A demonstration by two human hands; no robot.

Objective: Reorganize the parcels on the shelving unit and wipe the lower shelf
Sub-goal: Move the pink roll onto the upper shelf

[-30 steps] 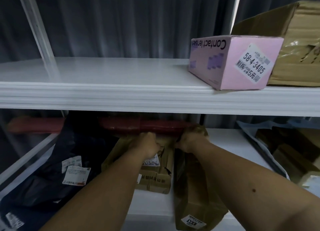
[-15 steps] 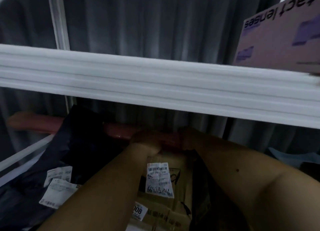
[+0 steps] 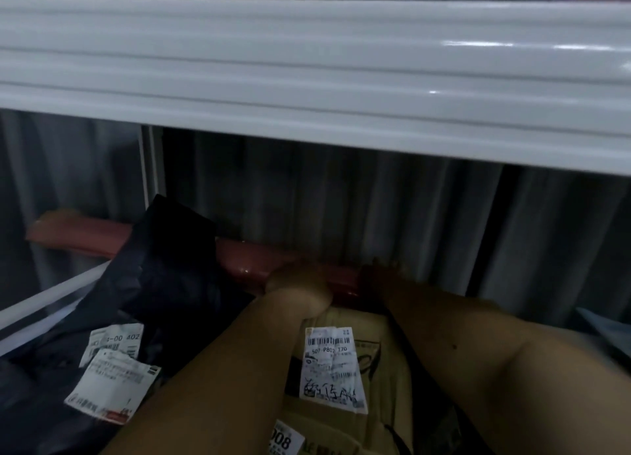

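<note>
Parcels crowd you: black bag (image 3: 164,284) left, brown box (image 3: 345,379) below; your left hand (image 3: 297,285) and right hand (image 3: 379,278) both grip the red roll (image 3: 259,263) at the shelf's back, under the white shelf edge (image 3: 307,79).

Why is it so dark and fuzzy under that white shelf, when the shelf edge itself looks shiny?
Head view: the upper shelf edge catches light, with small glare streaks at right; beneath it all lies in shadow, so the red roll, the left hand and right hand on it look dim and soft, while the label on the brown parcel stays partly readable.
</note>
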